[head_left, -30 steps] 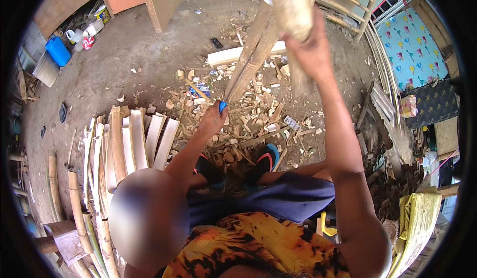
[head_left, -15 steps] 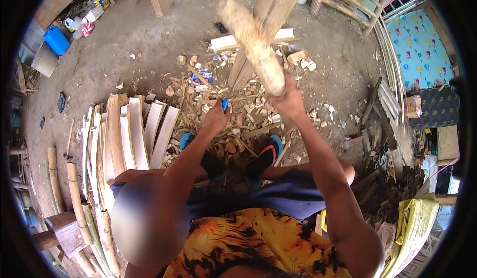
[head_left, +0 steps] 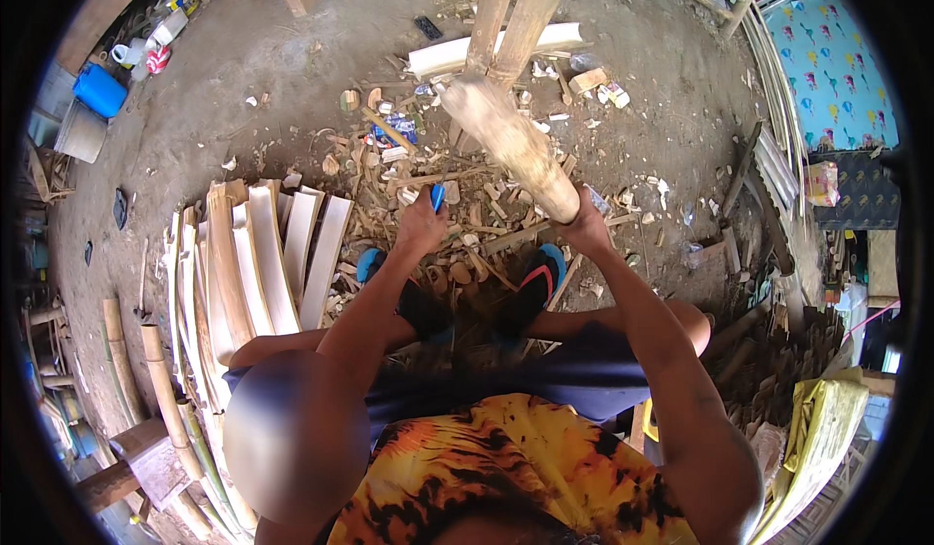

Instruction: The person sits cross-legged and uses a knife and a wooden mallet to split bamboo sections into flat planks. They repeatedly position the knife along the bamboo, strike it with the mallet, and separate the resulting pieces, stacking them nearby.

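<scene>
My right hand [head_left: 587, 228] is closed round the narrow end of a thick, pale wooden club [head_left: 516, 146], its far end blurred by motion. The club slants up and left, in front of a split bamboo pole [head_left: 531, 19] standing beyond it. Lower down, the club hides part of that pole. My left hand [head_left: 420, 224] is closed on a blue-handled tool [head_left: 437, 197]; its working end cannot be made out. Behind the club, a curved pale bamboo piece [head_left: 438, 58] lies across the ground.
Split bamboo lengths [head_left: 277, 253] are stacked at my left. Wood chips [head_left: 491, 204] litter the dirt between my sandalled feet [head_left: 540, 277]. Bamboo poles [head_left: 161, 370] stand at lower left, with a blue jug [head_left: 99, 90] farther off. A yellow sheet [head_left: 817, 428] hangs at lower right.
My right hand has brought the club down and closer to me. The split bamboo pole stands farther left in view. My left hand keeps its hold on the blue-handled tool.
</scene>
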The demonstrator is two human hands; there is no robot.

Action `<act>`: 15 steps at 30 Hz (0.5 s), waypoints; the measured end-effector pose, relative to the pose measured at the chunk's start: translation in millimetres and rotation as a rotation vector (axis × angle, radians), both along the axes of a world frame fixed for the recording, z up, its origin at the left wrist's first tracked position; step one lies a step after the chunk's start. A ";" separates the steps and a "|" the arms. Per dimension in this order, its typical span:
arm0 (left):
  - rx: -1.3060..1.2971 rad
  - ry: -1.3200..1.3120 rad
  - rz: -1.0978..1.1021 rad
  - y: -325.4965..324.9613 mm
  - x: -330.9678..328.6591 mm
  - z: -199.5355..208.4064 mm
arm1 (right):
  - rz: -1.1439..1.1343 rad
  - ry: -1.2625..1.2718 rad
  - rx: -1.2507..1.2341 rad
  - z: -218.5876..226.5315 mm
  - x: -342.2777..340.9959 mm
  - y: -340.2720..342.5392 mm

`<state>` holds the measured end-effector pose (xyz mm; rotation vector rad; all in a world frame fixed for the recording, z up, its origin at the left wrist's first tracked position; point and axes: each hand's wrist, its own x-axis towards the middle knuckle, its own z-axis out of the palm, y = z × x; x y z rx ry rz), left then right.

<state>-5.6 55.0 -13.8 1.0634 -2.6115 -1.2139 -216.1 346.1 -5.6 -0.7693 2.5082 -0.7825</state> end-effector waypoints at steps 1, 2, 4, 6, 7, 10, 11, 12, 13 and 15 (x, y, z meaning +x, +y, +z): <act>-0.001 0.027 -0.004 -1.9 -1.0 -4.7 | -0.003 -0.017 -0.015 -17.4 -6.4 19.2; 0.007 0.030 -0.002 -3.4 0.0 -9.3 | -0.055 -0.043 0.062 -34.9 -10.1 39.6; 0.027 0.042 -0.010 -6.3 2.6 -16.8 | -0.071 -0.028 0.059 -62.5 -16.2 74.7; 0.060 0.054 -0.027 -6.5 7.0 -21.7 | -0.020 -0.092 0.271 -69.9 -20.8 85.7; 0.026 0.082 -0.034 -5.4 9.2 -23.0 | -0.020 -0.117 0.418 -61.1 -24.8 80.5; -0.054 0.107 -0.029 -0.8 11.0 -22.6 | -0.022 0.200 0.105 19.1 -44.7 11.6; -0.038 0.097 -0.049 2.2 11.4 -22.2 | 0.013 0.454 -0.165 62.2 -54.7 -22.0; -0.043 0.099 -0.054 4.6 11.4 -21.5 | 0.022 0.735 -0.321 108.3 -63.9 -57.2; -0.050 0.103 -0.062 6.3 12.0 -20.7 | 0.072 0.899 -0.489 158.8 -74.0 -86.5; -0.043 -0.003 -0.053 8.8 12.3 -20.3 | 0.055 1.244 -0.587 245.9 -84.5 -135.8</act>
